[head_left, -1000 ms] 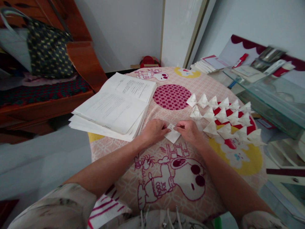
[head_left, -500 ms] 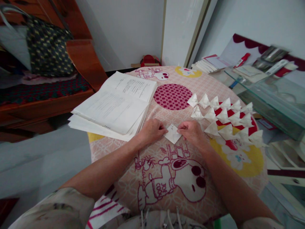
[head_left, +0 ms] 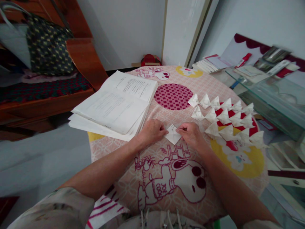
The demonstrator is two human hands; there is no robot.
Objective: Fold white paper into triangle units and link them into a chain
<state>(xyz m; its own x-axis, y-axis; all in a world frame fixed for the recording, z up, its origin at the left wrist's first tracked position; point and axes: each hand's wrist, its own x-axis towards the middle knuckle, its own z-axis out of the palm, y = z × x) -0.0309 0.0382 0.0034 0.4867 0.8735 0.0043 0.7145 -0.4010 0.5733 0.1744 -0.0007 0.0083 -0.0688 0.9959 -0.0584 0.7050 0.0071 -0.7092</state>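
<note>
A small folded paper [head_left: 173, 135], white and diamond-shaped with a little print near its top corner, lies low over the patterned tablecloth. My left hand [head_left: 153, 129] pinches its left corner between thumb and fingers. On the opposite side my right hand [head_left: 190, 133] is closed on the right corner, its fingertips together. To the right stand several pointed folded paper pieces [head_left: 228, 131] in rows. Beyond my left hand an open book [head_left: 114, 105] with printed pages rests on a stack of sheets.
The round table [head_left: 133, 178] carries a pink cloth with printed dog figures. A glass shelf [head_left: 267, 95] with a cup and a metal container adjoins it on the right. On the left is a wooden bench [head_left: 81, 60] bearing a dark patterned bag [head_left: 49, 47].
Both hands keep hold of the folded paper at its side corners. My right hand's fingers have shifted very slightly; otherwise the view has moved only a little.
</note>
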